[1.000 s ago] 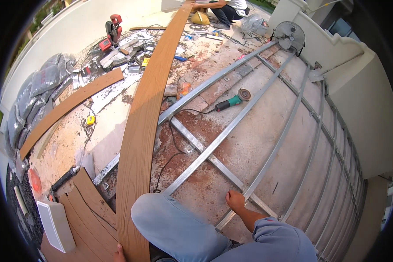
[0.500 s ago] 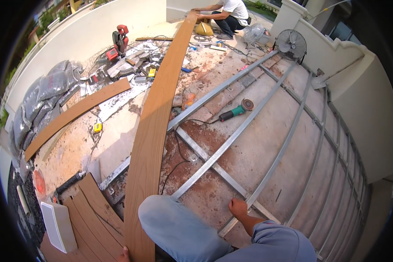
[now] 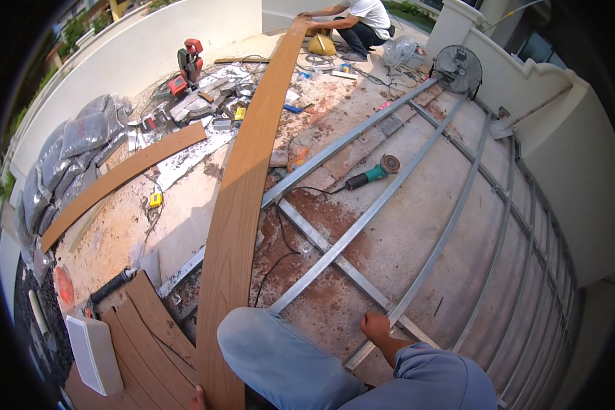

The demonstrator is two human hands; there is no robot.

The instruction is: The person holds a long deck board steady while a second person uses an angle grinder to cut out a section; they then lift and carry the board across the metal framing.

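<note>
A long brown decking board (image 3: 242,205) runs from beside my bent knee to the far end of the floor. At the bottom edge my left hand (image 3: 198,398) grips the board's near left edge; only fingertips show, and the rest is out of the picture. My right hand (image 3: 376,326) is curled into a fist beside a metal cross-rail of the frame (image 3: 335,251); whatever its fingers hold, if anything, is hidden. At the board's far end a person (image 3: 362,24) crouches with both hands on it. A green angle grinder (image 3: 372,173) lies on the floor between the rails.
Fitted decking boards (image 3: 143,335) and a white box-shaped fixture (image 3: 92,354) are at lower left. Another board (image 3: 123,181) lies near grey plastic sacks (image 3: 75,147). A red saw (image 3: 188,65) stands among offcuts and cables. A fan (image 3: 458,70) stands by the right wall.
The view has shifted very slightly. Both my hands, the board and the other person hold nearly the same positions.
</note>
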